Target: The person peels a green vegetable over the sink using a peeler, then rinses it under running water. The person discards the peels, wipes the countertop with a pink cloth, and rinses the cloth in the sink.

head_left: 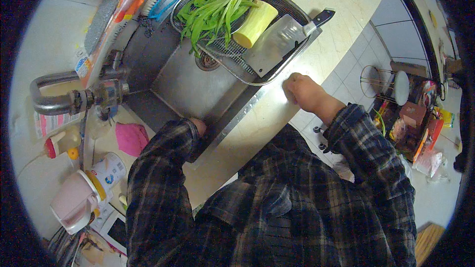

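My right hand (301,87) rests, fingers curled, on the stone counter edge (276,100), beside the near rim of a wire mesh basket (265,81). The fingers are turned away, so I cannot see whether they hold anything. My left hand (199,127) reaches down at the near end of the metal sink (196,89); the sleeve and sink edge hide most of it. Across the sink, the basket bears leafy green stalks (219,11), a thick pale yellow-green peeled vegetable piece (256,24) and a cleaver (276,44), whose black handle (323,17) juts over the rim.
A metal faucet (74,100) stands on the left, near a pink cloth (131,139). A blue-backed scrub brush (167,0) lies beyond the sink. A white canister (111,172) and a pink container (74,202) stand lower left. On the right are a wire rack (376,81) and boxes.
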Demonstrator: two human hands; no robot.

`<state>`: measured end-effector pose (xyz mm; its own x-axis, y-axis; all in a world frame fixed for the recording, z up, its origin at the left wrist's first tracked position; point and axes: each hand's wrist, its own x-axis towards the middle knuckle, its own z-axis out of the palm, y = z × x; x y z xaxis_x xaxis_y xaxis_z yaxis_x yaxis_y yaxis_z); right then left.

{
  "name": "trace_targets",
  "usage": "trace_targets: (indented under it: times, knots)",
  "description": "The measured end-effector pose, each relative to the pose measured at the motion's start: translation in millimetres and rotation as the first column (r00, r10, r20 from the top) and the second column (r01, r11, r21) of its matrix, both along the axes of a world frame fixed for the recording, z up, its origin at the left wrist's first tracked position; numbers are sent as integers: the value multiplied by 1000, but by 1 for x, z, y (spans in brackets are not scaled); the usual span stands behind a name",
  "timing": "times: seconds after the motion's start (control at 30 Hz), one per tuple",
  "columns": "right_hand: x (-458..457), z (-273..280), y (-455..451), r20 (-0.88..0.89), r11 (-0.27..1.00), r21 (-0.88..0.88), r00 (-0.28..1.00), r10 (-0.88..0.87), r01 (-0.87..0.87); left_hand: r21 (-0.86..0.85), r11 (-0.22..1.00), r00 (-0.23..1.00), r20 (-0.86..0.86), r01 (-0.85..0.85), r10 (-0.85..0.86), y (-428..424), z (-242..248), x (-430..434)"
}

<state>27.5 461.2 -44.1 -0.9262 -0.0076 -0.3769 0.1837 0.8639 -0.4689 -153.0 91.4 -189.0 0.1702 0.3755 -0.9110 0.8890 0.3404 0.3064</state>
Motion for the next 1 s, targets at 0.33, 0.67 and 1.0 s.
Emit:
trace_targets:
  times: [0.33,0.67,1.0]
  knots:
    - [1,-7,1,-50,991,75,993,112,-108,132,865,874,23,-484,485,9,67,-79]
    - [1,3,-1,-51,977,138,984,172,-164,298,284,377,325,-911,867,-17,114,-79]
    - [3,-5,0,-35,974,164,986,161,-153,-23,-458,-380,598,-889,706,-23,157,-15]
